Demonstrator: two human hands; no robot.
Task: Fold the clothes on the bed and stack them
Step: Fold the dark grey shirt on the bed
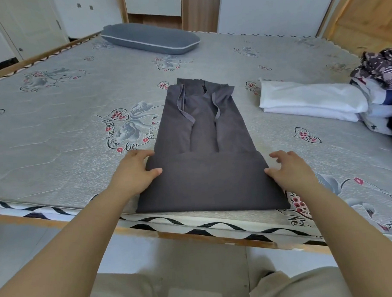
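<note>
Dark grey drawstring trousers (203,130) lie on the bed (55,132) near its front edge, waistband away from me. Their lower part is folded up into a doubled band (210,183). My left hand (135,171) rests at the band's left edge, thumb on the fabric and fingers loosely curved by the fold's corner. My right hand (290,169) rests at the right edge, thumb touching the cloth and fingers spread and relaxed on the mattress. A folded white garment (307,98) lies to the right.
A heap of patterned and striped clothes (381,88) sits at the bed's right edge, against the white garment. A grey pillow (150,39) lies at the far side. The wooden bed frame (194,235) runs along the front, with floor below.
</note>
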